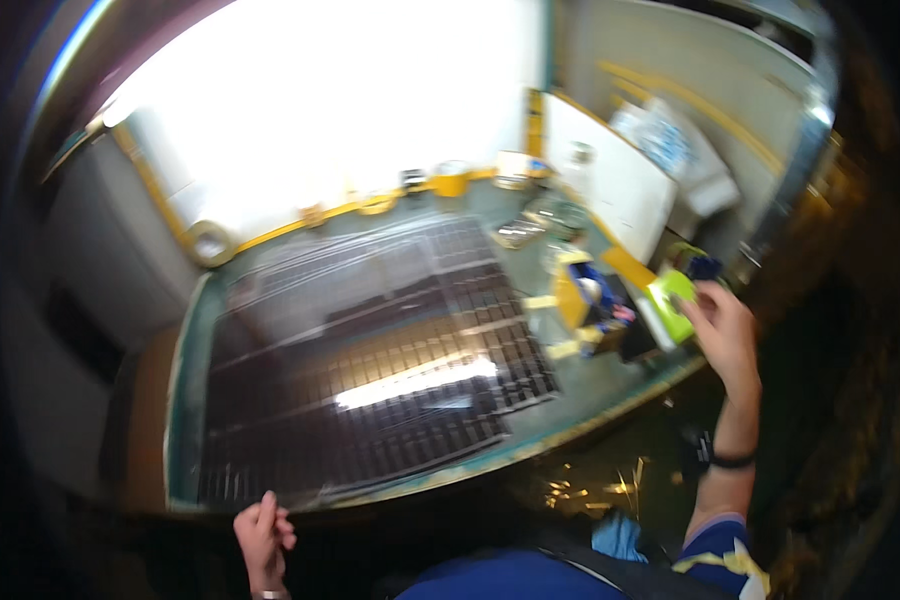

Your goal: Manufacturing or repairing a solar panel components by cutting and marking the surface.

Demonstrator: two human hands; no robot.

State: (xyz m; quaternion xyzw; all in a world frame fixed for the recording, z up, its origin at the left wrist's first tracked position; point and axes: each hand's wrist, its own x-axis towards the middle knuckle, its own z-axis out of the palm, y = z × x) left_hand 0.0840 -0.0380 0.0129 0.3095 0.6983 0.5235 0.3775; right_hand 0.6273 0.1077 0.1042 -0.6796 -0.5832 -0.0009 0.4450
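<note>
A dark, glossy sheet (370,340) with a grid of lines lies across the green-topped table, apparently under clear film. Just off the table's front edge, near the sheet's lower left corner, is my left hand (260,545), its fingers loosely curled and nothing visible in them. Far to the right, my right hand (728,335) reaches over the table's edge, thumb and fingers on a lime-green, flat, box-like item (673,305). Motion blur hides its exact kind. Beside it stands a yellow and blue box (574,290) with small items inside.
Tape rolls, one large at the left (211,243), line the table's back edge near a yellow cup-like container (451,180). A glass jar (567,220) stands back right, before a leaning white board (610,170). A bright panel (340,90) rises behind. Yellow scraps (570,492) lie below the table.
</note>
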